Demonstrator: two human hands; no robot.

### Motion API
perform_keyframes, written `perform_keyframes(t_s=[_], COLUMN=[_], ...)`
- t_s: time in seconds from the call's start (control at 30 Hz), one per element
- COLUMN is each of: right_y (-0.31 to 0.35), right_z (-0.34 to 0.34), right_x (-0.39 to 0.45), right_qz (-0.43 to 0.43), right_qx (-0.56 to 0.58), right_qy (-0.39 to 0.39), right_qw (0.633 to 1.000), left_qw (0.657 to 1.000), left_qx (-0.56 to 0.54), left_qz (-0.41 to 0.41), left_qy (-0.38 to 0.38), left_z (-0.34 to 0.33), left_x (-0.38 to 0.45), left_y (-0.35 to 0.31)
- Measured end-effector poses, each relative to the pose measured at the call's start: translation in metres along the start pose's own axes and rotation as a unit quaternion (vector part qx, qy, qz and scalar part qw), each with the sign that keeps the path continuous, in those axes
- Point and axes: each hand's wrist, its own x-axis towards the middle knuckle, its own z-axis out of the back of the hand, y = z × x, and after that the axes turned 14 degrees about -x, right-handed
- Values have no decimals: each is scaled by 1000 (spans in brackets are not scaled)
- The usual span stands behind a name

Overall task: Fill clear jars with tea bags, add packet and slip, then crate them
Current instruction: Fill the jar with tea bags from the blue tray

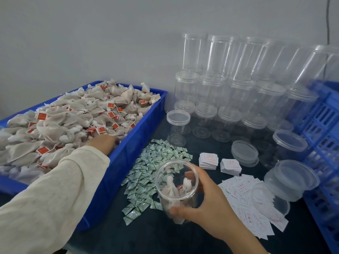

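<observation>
We see a dark tabletop (183,235) pushed into a corner of plain grey wall (91,33). The right hand (207,200) has its grip wrapped around an open clear jar (176,191), thumb in front and fingers behind, the jar holding a few tea bags. The left hand (104,143), in a cream sleeve (55,189), reaches into the blue tray (128,158) heaped with tea bags (73,118); we cannot tell whether its grip holds anything. Green packets (152,169) lie scattered between tray and jar. White slips (251,204) lie to the right, near loose lids (244,153). Empty jars (229,85) stand stacked against the wall, and a blue crate (322,143) sits at the right edge.
</observation>
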Motion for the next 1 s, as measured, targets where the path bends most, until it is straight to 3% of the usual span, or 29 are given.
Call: perform_keyframes(t_s=[0.7,1.0], right_y=[-5,-4], right_z=[2,2], right_x=[-3,-4], right_qz=[-21,-23], right_qx=[3,7], right_qy=[2,1], right_qw=[1000,1000], left_qw=[994,998], left_qx=[-61,-32], left_qz=[10,26], left_qy=[-87,-40], left_z=[-12,-14], left_x=[23,22], left_y=[16,14])
